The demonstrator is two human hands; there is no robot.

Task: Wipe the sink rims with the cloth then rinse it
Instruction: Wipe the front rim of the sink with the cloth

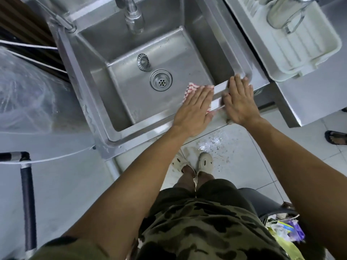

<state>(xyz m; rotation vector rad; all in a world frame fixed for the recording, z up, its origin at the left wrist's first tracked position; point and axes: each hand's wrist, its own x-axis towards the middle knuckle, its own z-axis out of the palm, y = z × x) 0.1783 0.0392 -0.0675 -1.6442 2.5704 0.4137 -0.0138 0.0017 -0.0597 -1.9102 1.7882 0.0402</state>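
While left hand [195,107] presses flat on cloth [189,88] at sink rim [150,128], right hand [239,102] open, empty, just beside

L hand [195,107]: flat, palm down on cloth [189,87], fingers spread over front rim
cloth: red/white check, mostly hidden under L hand, edge hangs into sink [131,102]
R hand [239,102]: flat on front rim nr right corner, just beside L hand, nothing held
drain [161,79]: open; strainer plug [143,62] lies beside it
tap [134,17]: over basin, back
tray [293,47]: white, on counter right of sink, w/ clear jug [283,13] in it
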